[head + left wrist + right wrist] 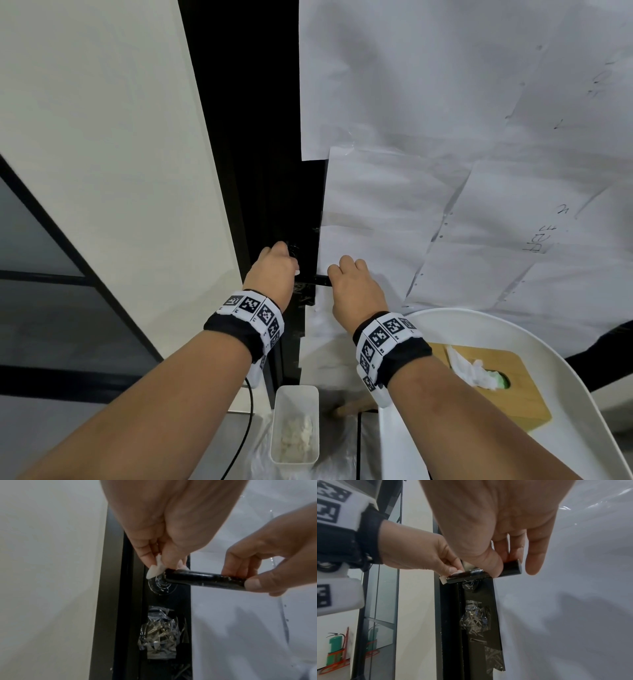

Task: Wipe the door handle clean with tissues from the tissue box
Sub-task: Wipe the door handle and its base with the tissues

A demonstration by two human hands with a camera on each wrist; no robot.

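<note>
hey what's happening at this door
A person is wiping a black door handle. The left hand pinches a small folded tissue against the handle's inner end, by the round base. The right hand grips the handle's free end. Beside them, a wooden tissue box sits on a white chair, and a white bin below holds crumpled tissues.

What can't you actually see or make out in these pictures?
- Head view: the door handle is mostly hidden behind both hands.
- Left wrist view: most of the tissue is covered by the left hand.
- Head view: the writing on the taped paper sheets is too small to read.
</note>
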